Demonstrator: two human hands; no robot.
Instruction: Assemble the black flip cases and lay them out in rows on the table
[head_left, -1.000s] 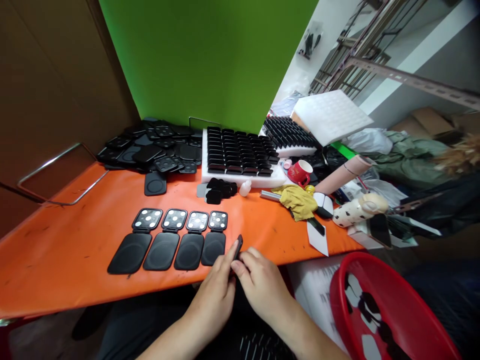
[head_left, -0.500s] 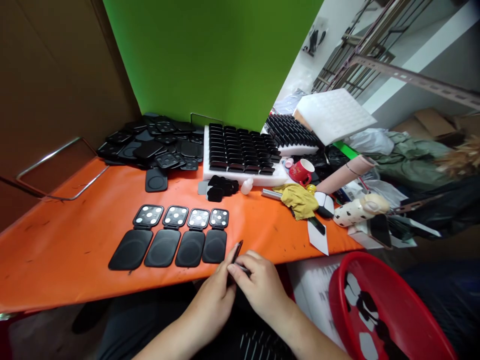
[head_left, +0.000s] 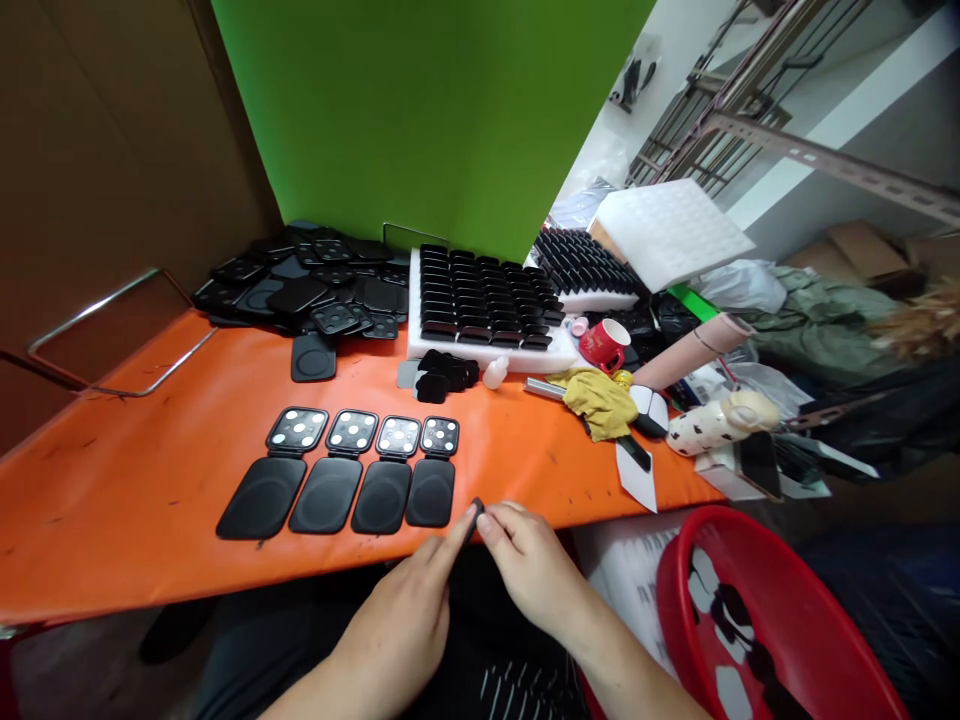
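Observation:
My left hand point(head_left: 409, 610) is closed around a flat black piece point(head_left: 475, 512), seen nearly edge-on at the table's front edge. Thumb and fingers of my right hand point(head_left: 525, 560) pinch the same piece at its upper end. Most of it is hidden by the fingers. Just left of my hands, several hinged black pads point(head_left: 431, 492) lie unfolded in a row. Their small upper halves point(head_left: 399, 437) carry white dots; the larger lower halves show a faint round mark.
Behind the row are a heap of black pads point(head_left: 300, 290), a white foam tray point(head_left: 480, 352) of upright black pieces and a small white bottle point(head_left: 495, 373). To the right lie a yellow cloth point(head_left: 600, 402), a red mug point(head_left: 604, 343) and a red tub point(head_left: 810, 590).
My right hand has shifted its grip to the piece's upper end, its thumb now pointing upward. My left hand has moved slightly left and down, and the black piece has turned.

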